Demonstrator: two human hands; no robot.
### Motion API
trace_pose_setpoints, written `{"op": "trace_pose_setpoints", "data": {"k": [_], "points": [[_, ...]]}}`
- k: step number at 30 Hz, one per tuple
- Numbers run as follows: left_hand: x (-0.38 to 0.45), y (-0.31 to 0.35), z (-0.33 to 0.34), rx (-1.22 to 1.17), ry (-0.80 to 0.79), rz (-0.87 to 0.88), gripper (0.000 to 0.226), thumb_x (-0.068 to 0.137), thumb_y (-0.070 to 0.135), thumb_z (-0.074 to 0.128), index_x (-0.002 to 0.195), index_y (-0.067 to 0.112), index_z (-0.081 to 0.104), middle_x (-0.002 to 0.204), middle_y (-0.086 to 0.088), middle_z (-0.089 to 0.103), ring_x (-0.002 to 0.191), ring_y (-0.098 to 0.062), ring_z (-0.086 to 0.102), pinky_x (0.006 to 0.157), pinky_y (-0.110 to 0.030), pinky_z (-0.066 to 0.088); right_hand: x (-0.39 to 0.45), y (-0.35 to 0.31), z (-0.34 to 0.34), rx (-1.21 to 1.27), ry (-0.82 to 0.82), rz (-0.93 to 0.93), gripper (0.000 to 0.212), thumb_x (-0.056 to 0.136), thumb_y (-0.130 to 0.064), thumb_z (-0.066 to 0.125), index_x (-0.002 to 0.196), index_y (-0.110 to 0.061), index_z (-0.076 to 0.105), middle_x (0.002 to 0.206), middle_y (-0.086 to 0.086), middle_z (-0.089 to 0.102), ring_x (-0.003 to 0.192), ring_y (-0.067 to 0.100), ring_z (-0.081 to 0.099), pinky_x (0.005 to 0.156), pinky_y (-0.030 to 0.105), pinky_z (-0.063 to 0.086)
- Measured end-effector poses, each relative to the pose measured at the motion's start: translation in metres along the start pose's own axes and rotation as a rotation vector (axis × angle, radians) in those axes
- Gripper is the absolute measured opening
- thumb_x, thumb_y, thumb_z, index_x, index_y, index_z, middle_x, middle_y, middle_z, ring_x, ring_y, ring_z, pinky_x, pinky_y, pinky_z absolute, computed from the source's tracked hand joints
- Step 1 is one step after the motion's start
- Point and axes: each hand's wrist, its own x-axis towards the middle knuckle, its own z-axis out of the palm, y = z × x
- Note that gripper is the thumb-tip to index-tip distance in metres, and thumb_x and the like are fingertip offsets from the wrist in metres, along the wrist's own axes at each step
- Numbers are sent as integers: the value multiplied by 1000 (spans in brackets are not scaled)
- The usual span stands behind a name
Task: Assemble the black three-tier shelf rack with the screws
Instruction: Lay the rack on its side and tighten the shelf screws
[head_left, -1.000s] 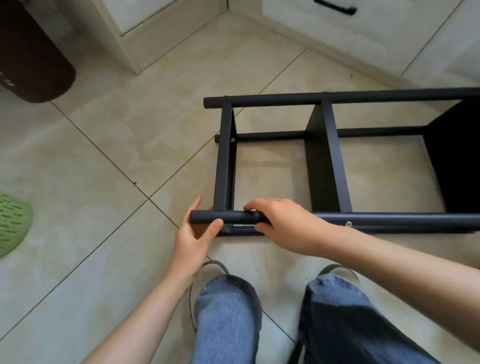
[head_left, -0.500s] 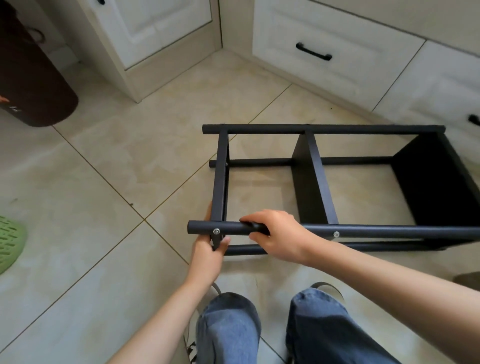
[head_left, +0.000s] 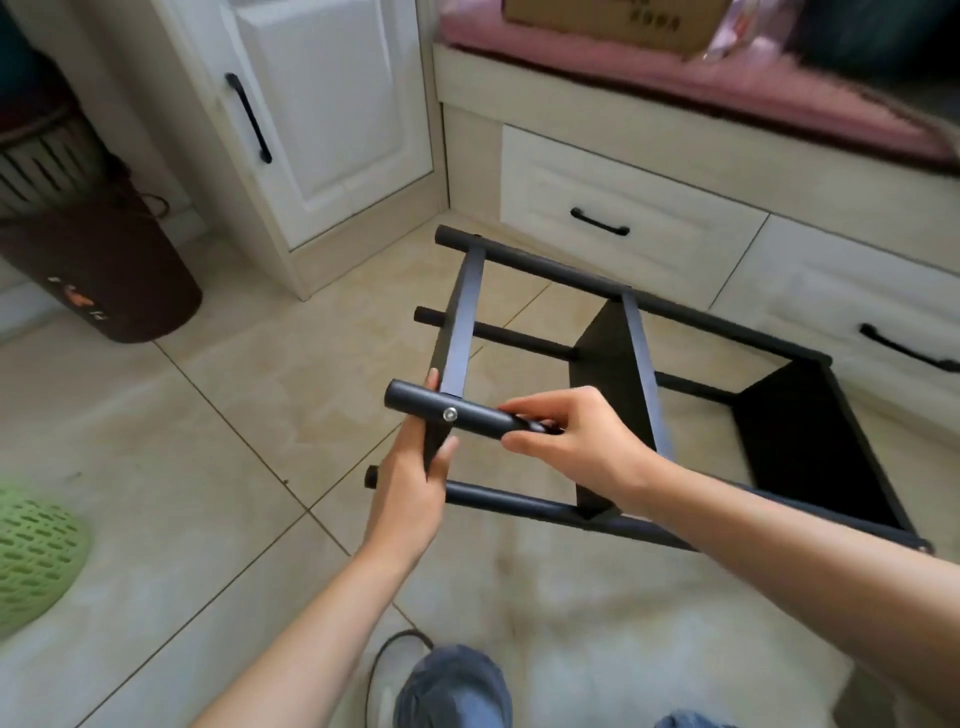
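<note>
The black three-tier shelf rack lies on its side over the tiled floor, tilted, its left end raised toward me. My left hand grips the end shelf panel just under the near upper tube, thumb on one face and fingers behind. My right hand curls around that near upper tube, to the right of a silver screw head that shows in the tube. The middle shelf and the far shelf sit fixed between the tubes.
White cabinet drawers with black handles stand right behind the rack, under a pink-cushioned bench with a cardboard box. A brown bin stands at the left, a green perforated mat at the lower left. My knees show at the bottom.
The rack's near left end has risen off the floor and swung, so it now slants. Both hands kept their hold; my view lifted toward the cabinets.
</note>
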Motion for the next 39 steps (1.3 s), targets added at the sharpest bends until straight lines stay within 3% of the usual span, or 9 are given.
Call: {"op": "trace_pose_setpoints", "data": {"k": [4,8,12,16,20,23,26,30,39], "points": [[16,59,-16,68,74,204,54,103,26,51,148,47,31,139,21,48,125,12,38,94,-1,34,-8,-35,-34,149,137,-15,27,83,-24,77,111,-26,74,88,-12,74,86,-1,67,74,12,54],[16,125,-23,121,144,391,38,98,41,46,136,36,49,119,16,59,109,5,54,89,-12,47,-27,-63,-72,324,238,-27,18,83,-23,76,101,-28,75,84,-10,76,80,3,70,66,12,53],[13,185,-23,201,141,519,49,98,35,48,144,16,51,138,3,60,132,-21,54,107,-50,48,-56,-80,-105,451,336,-37,17,79,-36,76,94,-28,77,87,-4,77,80,10,71,70,17,55],[1,236,-14,334,160,621,52,95,33,54,145,17,52,141,-1,60,134,-26,53,107,-53,47,-83,-83,-132,613,418,-2,51,79,-58,60,93,-11,77,89,11,74,76,19,68,76,29,52],[-7,262,5,560,184,784,59,85,0,74,141,9,56,136,-10,63,125,-35,61,98,-54,53,-112,-74,-158,780,445,65,56,95,-57,42,85,-15,78,87,8,75,64,10,66,73,30,43],[-14,284,25,648,140,819,62,86,-10,61,145,8,51,144,-11,55,131,-37,55,101,-53,52,-129,-66,-176,823,506,86,58,97,-55,39,85,-12,77,83,7,74,61,12,63,75,32,41],[-20,309,50,711,70,759,67,95,-6,47,156,14,30,161,-5,34,147,-31,34,119,-45,33,-142,-58,-192,872,555,79,57,97,-53,40,84,-11,76,79,7,73,62,15,60,76,33,41],[-24,337,85,804,51,739,66,104,5,37,161,23,8,168,0,13,154,-26,16,123,-40,17,-160,-42,-216,925,610,45,57,96,-51,41,76,-11,77,76,8,70,59,15,58,70,33,41],[-37,386,148,829,-23,856,74,96,-6,49,159,21,20,166,-1,23,151,-32,23,123,-43,20,-186,-4,-257,1130,777,40,45,92,-35,48,62,-11,70,66,10,62,54,22,52,63,33,39]]}}
